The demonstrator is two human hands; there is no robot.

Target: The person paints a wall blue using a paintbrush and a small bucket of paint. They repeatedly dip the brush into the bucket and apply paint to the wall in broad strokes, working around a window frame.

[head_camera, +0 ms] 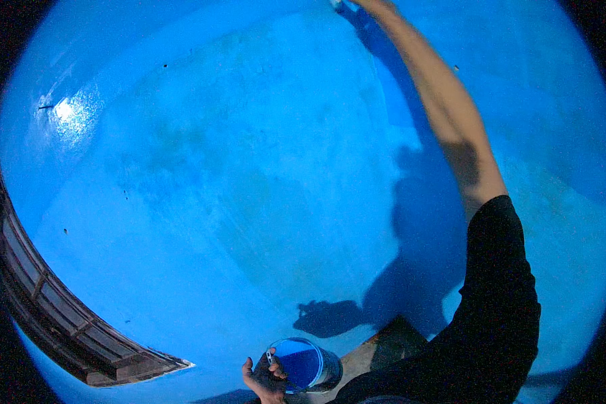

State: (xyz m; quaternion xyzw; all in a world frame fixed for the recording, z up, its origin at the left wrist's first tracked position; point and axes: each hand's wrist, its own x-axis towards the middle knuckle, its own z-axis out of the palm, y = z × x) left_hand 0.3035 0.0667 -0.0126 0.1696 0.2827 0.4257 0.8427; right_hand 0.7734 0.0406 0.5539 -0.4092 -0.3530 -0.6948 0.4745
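Observation:
My left hand [268, 376] grips a paint bucket [329, 371] by its near-left rim, at the bottom of the view. Deep blue paint [303, 366] shows inside the bucket, and part of it lies in shadow. My right arm reaches far up along a blue painted wall [262, 151]. Only a sliver of my right hand [366, 2] shows at the top edge, beside a small whitish thing [336, 3] too cut off to name. The wall's blue is uneven, with darker, greener patches in the middle and a deeper band toward the top.
A dark wooden window frame [76, 323] with panes curves along the lower left. A bright light reflection [68, 111] glares on the wall at the upper left, next to a small dark peg or nail [45, 107]. Below the wall is a greyish-brown surface [356, 356].

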